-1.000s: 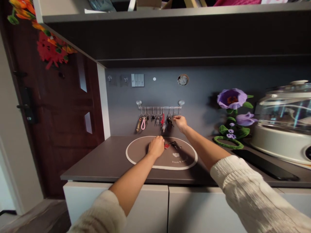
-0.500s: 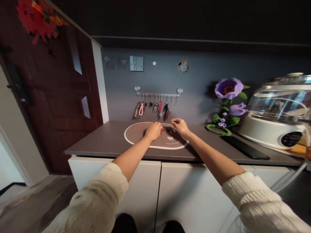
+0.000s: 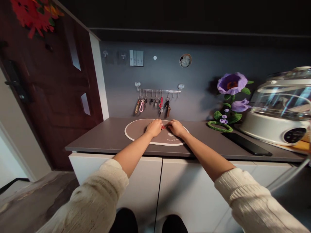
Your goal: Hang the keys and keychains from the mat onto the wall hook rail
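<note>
My left hand (image 3: 155, 127) is closed over the brown oval mat (image 3: 136, 132), its fingertips at a small red key fob (image 3: 164, 127). Just right of it, my right hand (image 3: 177, 128) has its fingers pinched on dark keys beside the fob. The hands nearly meet, hiding most of the keys. Behind them, several bunches of keys hang from a clear hook rail (image 3: 157, 91) on the wall. Among these are a pink loop (image 3: 142, 106) and a brown tag (image 3: 168, 111).
On the right of the counter (image 3: 104, 136) lie a black phone (image 3: 246, 144) and a purple flower ornament (image 3: 232, 84) with a green ring base. A white appliance with a clear lid (image 3: 267, 129) stands beyond. A dark cabinet (image 3: 194, 16) overhangs the counter; a door (image 3: 65, 129) is at left.
My right hand has moved left and down to the keys, its fingers closing by the red fob. The left hand has stayed nearly in place. The view has shifted slightly.
</note>
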A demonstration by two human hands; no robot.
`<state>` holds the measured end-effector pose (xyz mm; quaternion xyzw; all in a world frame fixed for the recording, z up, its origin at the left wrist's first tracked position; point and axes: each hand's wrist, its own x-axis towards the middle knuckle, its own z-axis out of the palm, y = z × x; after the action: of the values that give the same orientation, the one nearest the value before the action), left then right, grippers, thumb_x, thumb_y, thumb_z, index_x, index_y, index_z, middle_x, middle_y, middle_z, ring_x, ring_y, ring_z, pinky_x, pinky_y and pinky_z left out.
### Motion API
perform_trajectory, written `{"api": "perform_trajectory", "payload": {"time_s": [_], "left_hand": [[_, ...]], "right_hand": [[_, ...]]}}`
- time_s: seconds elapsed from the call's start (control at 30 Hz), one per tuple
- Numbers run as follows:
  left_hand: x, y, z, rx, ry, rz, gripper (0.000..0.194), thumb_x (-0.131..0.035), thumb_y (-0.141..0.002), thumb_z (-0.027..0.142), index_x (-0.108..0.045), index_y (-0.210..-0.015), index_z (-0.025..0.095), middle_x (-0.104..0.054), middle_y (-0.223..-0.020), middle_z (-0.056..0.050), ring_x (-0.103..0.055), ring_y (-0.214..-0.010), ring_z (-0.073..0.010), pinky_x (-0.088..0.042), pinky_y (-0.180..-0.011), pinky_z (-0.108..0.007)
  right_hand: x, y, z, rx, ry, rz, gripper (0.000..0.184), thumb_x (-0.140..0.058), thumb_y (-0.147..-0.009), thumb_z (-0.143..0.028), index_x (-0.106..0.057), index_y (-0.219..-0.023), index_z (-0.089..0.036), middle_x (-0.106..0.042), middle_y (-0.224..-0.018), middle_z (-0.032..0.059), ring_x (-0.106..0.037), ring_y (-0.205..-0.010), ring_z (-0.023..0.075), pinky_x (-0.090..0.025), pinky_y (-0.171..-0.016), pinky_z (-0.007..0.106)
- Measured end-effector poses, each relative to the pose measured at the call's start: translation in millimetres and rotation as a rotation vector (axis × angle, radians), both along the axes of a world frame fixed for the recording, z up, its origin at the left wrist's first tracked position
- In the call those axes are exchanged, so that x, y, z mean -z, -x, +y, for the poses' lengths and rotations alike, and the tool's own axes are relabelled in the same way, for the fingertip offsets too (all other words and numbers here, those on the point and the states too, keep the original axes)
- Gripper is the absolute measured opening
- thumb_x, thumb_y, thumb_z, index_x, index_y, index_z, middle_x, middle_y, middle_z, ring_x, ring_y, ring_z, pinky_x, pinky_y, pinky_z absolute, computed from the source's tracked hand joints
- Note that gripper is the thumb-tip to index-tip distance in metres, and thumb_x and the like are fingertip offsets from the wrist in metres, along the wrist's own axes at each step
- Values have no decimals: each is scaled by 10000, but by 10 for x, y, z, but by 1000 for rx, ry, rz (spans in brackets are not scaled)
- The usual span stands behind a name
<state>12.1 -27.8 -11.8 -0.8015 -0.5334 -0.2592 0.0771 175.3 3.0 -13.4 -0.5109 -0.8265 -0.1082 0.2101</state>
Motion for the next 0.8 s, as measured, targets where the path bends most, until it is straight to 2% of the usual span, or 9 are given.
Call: {"api": "perform_trajectory", "payload": {"time_s": [0.2,0.5,0.8], "left_hand": [[16,6,15,12,6,-10,233,-325,-871,206,-546,-933,167,-585,-1005,-78,-534,-950,-182,-398,-804,-295],[22,20,30,34,6,-32,224,-337,-872,231,-552,-896,172,-591,-980,-76,-540,-922,-191,-400,-772,-303],[25,17,42,37,15,-42,228,-339,-868,223,-560,-900,174,-589,-983,-81,-538,-934,-191,-399,-789,-306]], "right_hand": [[-42,37,-73,13,19,-95,272,-445,-830,-188,-643,-1014,-157,-599,-1019,118,-526,-944,187,-342,-842,247],[-142,130,-211,167,72,-186,281,-403,-859,-278,-628,-1012,-210,-574,-1018,105,-547,-901,207,-363,-733,280],[-168,157,-267,213,67,-236,276,-356,-875,-275,-607,-960,-198,-559,-1014,101,-539,-909,220,-347,-732,321]]}}
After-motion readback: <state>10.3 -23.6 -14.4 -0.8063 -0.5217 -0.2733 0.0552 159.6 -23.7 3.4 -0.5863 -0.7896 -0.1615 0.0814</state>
